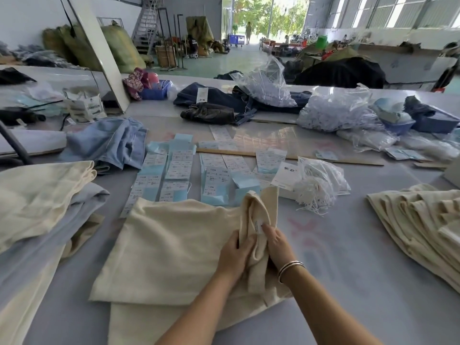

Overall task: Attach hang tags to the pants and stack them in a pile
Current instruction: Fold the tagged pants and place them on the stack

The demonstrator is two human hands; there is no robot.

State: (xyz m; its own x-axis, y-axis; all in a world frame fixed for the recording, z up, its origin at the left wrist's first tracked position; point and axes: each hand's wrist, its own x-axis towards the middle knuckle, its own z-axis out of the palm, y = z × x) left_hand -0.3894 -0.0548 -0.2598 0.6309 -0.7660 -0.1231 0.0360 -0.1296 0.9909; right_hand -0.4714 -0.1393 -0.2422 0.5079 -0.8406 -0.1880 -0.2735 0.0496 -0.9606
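Head cam shows both hands working the top edge of a cream pair of pants (174, 245) lying folded on the grey table (348, 270). Left hand (235, 255) has its fingers curled round a bunched fold of the fabric, gripping it. Right hand (276, 245) sits just beside it, fingers fairly straight, with the fingertips touching a small white sewn-in label (258, 225) on the turned-back edge. Can't tell if the thumb is pinching anything, it's hidden behind the cloth.

So I'd say this is the "find the spot" step: opening up the waistband to check the label before a tag goes on. No tag on this pair that I can see.

Next move probably needs the right hand to let go and reach past its fingertips for the hang tags (174, 168) laid out in rows beyond the pants, plus a string from the bag of white loops (321, 180) up and to the right of the fingers. Left hand should keep that fold exposed meanwhile.

Cream stacks sit well off to either side: one (37, 200) left, one (418, 215) right.
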